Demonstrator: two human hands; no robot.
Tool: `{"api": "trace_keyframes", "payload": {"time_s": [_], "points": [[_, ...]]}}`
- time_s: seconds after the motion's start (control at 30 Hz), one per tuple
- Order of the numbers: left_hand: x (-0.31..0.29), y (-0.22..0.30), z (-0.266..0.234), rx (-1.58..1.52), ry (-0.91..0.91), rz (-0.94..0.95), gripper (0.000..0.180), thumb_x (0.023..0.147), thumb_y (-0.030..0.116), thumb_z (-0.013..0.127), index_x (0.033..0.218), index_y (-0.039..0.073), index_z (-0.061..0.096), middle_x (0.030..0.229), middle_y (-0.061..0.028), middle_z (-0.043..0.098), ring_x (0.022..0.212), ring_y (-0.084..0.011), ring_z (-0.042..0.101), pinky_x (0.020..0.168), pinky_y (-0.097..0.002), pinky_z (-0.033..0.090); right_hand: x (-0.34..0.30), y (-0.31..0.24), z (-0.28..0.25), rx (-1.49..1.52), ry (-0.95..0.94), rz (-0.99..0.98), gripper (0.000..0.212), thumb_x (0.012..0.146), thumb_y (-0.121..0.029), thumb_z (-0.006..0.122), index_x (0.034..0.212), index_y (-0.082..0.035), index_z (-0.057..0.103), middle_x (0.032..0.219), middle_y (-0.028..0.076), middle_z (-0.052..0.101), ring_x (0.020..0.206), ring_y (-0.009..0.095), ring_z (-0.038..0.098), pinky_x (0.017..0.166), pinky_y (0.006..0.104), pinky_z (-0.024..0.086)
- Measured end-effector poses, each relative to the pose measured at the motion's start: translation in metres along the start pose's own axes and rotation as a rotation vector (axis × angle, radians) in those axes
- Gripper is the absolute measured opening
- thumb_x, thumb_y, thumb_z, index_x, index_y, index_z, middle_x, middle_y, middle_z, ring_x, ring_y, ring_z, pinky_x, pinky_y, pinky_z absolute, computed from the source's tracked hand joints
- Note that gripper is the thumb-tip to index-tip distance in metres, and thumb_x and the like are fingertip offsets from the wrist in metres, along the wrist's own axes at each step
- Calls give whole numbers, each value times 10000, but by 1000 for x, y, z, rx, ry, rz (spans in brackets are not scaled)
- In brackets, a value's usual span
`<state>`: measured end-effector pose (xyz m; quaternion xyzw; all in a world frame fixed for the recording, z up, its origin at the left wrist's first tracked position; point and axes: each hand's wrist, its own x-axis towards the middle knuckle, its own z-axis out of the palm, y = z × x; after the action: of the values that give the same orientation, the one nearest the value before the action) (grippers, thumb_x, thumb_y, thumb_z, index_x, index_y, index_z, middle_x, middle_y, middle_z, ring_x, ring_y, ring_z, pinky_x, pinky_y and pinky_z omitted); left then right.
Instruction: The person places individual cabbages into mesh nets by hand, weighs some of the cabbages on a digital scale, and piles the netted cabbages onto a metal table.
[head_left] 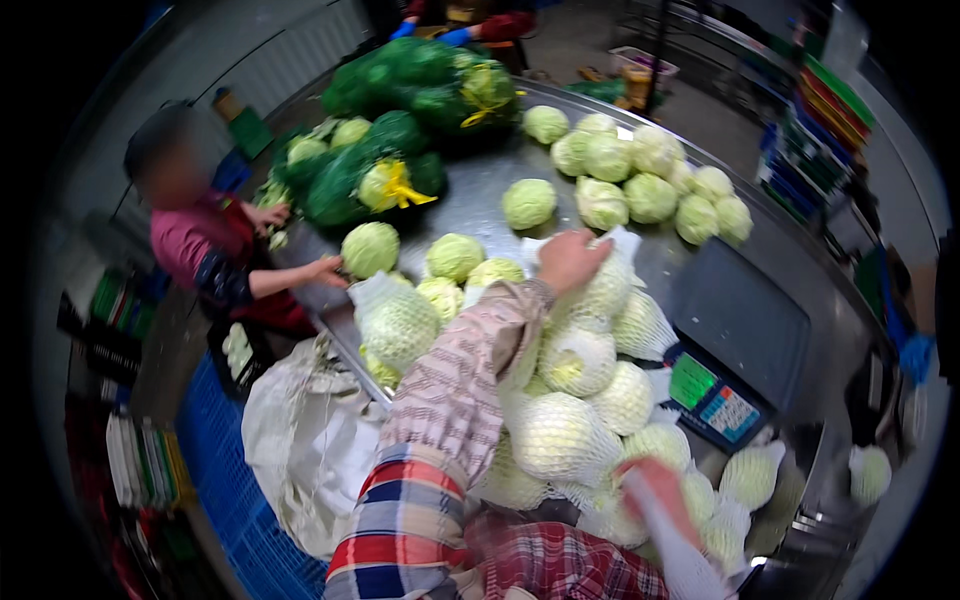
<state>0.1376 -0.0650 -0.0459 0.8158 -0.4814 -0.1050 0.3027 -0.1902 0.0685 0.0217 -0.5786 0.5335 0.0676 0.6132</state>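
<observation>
Left hand (572,262): fingers bent over the top of a netted cabbage (606,297), apparently grasping it by the mesh. Right hand (667,495): blurred, at a loose white net sleeve (672,542); closure cannot be told. Netted pile (562,437): round heads stacked between the hands, touching. Hazards: a head could roll if its support is pulled away; mesh could snag on a neighbour. Digital scale (742,320): close right, liable to knocks. Steel table (478,202): left edge drops beside a white sack (285,430); widest room lies beyond the left hand, short of the loose cabbages (650,197).
</observation>
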Motion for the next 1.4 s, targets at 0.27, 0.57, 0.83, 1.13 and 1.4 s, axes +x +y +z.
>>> {"api": "trace_keyframes", "payload": {"time_s": [0.27, 0.57, 0.83, 1.13, 1.4], "points": [[5, 6, -26, 15, -111, 115, 455, 817, 515, 537, 980, 114, 677, 967, -132, 655, 887, -284, 623, 740, -390, 480, -17, 7, 17, -60, -453, -794, 224, 783, -14, 635, 1008, -3, 635, 1009, 98, 632, 996, 221, 572, 868, 316, 432], [90, -95, -39, 191, 149, -138, 701, 680, 544, 667, 1183, 69, 558, 1098, -189, 598, 986, -326, 591, 837, -398, 474, -4, 0, 24, 159, -221, -757, 115, 781, 11, 657, 894, -3, 649, 882, 85, 596, 821, 168, 577, 732, 268, 462], [138, -124, 16, 331, 49, -209, 1065, 498, 472, 825, 1368, 132, 313, 1318, -165, 383, 1173, -402, 413, 884, -448, 451, 13, -2, 11, 136, -80, -400, 57, 785, -12, 661, 833, -18, 630, 738, 62, 596, 711, 142, 563, 648, 263, 444], [161, -81, -1, -887, 76, -351, 678, 603, 228, 823, 1141, -18, 491, 1009, -154, 622, 867, -249, 644, 731, -337, 539, 34, 23, -2, 233, -153, -446, 121, 849, -85, 622, 952, -28, 593, 852, 65, 633, 781, 127, 585, 716, 269, 466], [55, 156, 27, -138, -31, 785, 907, 494, 306, 818, 1264, 28, 428, 1113, -183, 529, 1013, -323, 524, 778, -397, 510, 21, 8, 10, 238, -212, -716, 146, 874, -115, 596, 974, -14, 563, 833, 62, 636, 724, 132, 585, 662, 272, 471]]}}
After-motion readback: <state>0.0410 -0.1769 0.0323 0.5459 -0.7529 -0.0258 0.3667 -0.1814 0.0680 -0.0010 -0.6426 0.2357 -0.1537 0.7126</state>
